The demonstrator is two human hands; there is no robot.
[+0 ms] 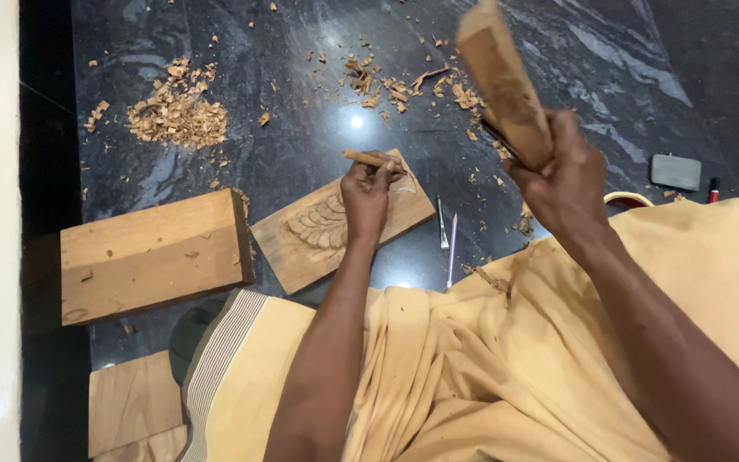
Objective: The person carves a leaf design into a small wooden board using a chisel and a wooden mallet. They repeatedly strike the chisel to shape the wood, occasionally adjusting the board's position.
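Closest to me, my lap is covered by a tan cloth [506,359], and both forearms run out from it toward the dark stone floor [241,154]. My left hand [368,195] is clenched around a wooden-handled chisel [369,159], which rests on the carved wooden panel [339,224] directly under that hand. The chisel's long axis runs roughly left to right, its handle end poking out to the left of my fist and its tip at the panel's upper right part. The panel lies flat, its long axis slanting from lower left up to upper right, with a leaf relief cut near its middle. My right hand [562,175] is raised to the right and above, gripping a wooden mallet [502,81] whose long axis tilts up and leftward, toward the chisel. The left hand is the nearer to the panel. Beyond lie wood shavings [177,111].
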